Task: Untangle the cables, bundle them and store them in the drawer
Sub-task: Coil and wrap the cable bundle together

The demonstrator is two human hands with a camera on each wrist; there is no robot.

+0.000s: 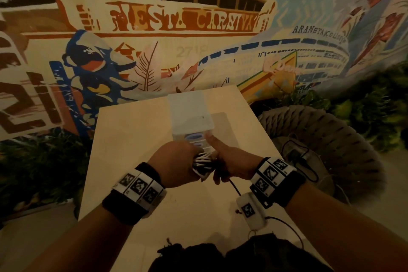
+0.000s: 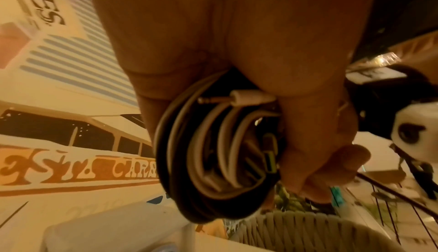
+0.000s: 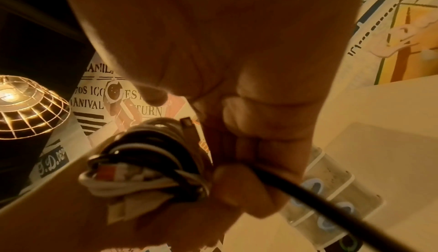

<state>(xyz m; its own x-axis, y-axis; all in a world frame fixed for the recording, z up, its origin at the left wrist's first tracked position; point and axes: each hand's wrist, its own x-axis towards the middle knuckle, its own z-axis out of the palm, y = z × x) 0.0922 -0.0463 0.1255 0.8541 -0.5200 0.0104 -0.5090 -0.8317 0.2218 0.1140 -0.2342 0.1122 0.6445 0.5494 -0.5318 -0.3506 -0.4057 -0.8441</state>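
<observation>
Nearest, a dark garment [image 1: 242,256] at the bottom edge of the head view. Just beyond, over the pale table [image 1: 136,139], both wrists in marker bands. Left hand [image 1: 176,164] wrapped around a coiled cable bundle [image 1: 203,164] of black and white cords, a white jack plug [image 2: 246,97] tucked against the palm. Right hand [image 1: 231,161] touching the bundle from the right, fingers curled on a loose black cable end [image 3: 331,201], thumb raised. Behind the hands, a white drawer unit [image 1: 189,112] with translucent fronts. Farther right, a woven chair [image 1: 326,130]; beyond, a painted mural wall [image 1: 176,28].
</observation>
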